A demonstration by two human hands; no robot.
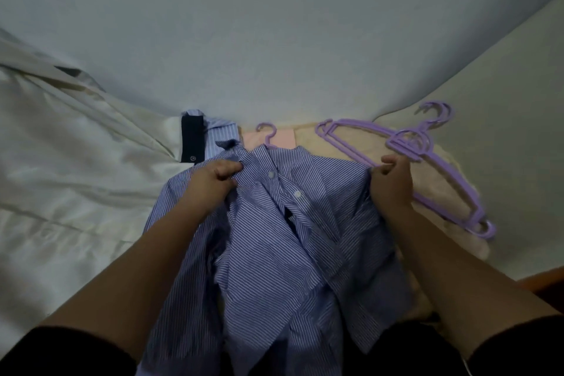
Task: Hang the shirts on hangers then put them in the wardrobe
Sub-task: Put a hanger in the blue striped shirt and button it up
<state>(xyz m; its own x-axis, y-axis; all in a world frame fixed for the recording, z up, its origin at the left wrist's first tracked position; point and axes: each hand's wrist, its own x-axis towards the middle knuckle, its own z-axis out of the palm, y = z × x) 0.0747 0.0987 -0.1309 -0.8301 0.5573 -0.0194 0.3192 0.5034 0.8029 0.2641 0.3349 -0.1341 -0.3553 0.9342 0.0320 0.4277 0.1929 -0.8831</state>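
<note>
While the lines below run from largest thing to smallest, each names one part of the scene.

Room: a pale grey-blue wall (274,24) fills the upper half of the frame; lighting is dim; no wardrobe is in view.
Surface: a bed with a cream sheet (61,177) at left and a beige cover (503,101) at right.
Striped shirt: a blue-and-white striped shirt (274,238) lies centre frame, collar toward the wall, a purple hanger hook (266,131) sticking out above its collar.
Step in hand: seemingly seating this shirt on its hanger.
Next move: probably squaring the shoulders, then lifting by the hook.
Spare hangers: a purple stack (412,146) at centre right.
Other shirts: a lighter striped one with a dark band (195,140) behind.
Left hand: left hand (213,180) pinches cloth near the collar.
Right hand: right hand (392,180), fingers curled, grips the shirt's right shoulder.
</note>
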